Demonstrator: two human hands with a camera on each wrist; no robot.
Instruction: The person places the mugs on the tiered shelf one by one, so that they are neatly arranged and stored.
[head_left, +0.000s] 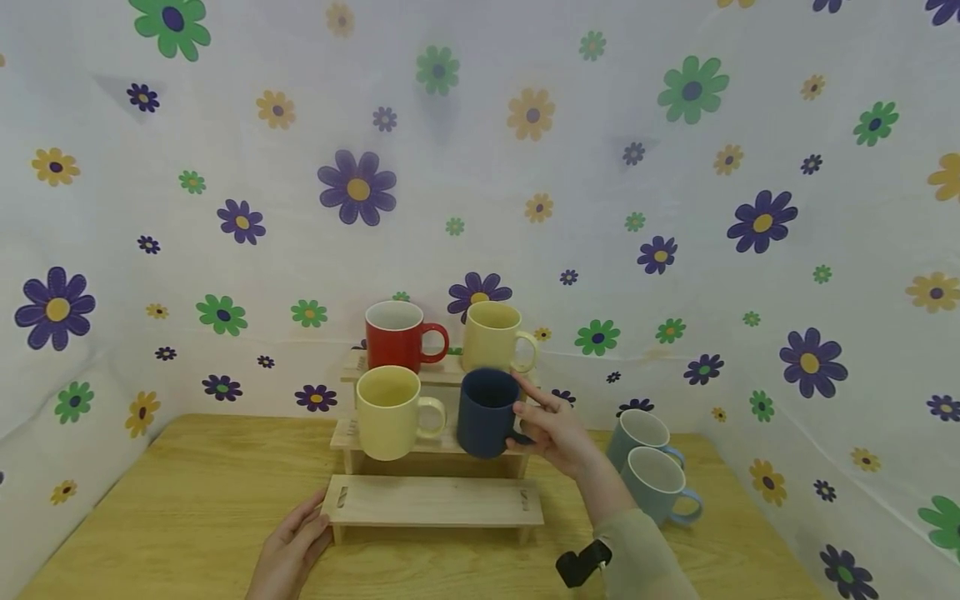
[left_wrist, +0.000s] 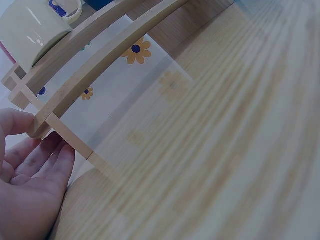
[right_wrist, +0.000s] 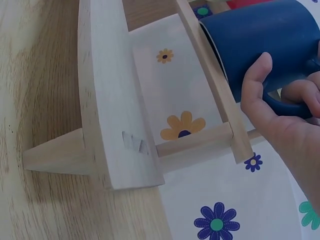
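A three-step wooden stand stands on the table, with mugs on its upper two steps. My right hand holds a dark blue mug by its handle side, on the right of the middle step. In the right wrist view the thumb lies against the mug wall and other fingers are at the handle. My left hand grips the left end of the lowest step, its fingers partly hidden in the left wrist view. A pale yellow mug is left of the blue one.
On the top step are a red mug and another pale yellow mug. Two light blue mugs, a rear one and a front one, stand on the table beyond my right forearm. Flowered cloth surrounds the table.
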